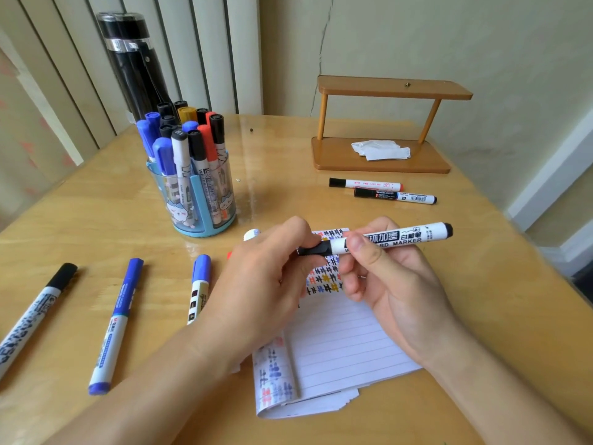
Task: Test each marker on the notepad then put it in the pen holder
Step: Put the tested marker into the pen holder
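Holding the black whiteboard marker [401,237] level at the centre of the frame, just above the notepad [346,342], both hands work on it together. The left hand [269,277] curls its fingers round the black cap [313,248]. The right hand [391,284] pinches the white barrel between thumb and fingers. The cap appears seated, so we cannot tell whether it is coming off or going back on.

We judge the step in hand to be the capping stage of one test. If the cap is coming off, the next move calls for a straight pull along the barrel, then a stroke on the bare lines below the coloured marks. If the cap is going on, the marker goes to the pen holder [205,200] at upper left, which is crowded and needs a gap found.

Three loose markers [115,322] lie at lower left, and two more [394,196] at right of centre. All rest on a glossy wooden table [96,213]. A wooden shelf [378,155] holding crumpled tissue [380,150] stands at upper right, against a pale wall [417,43].
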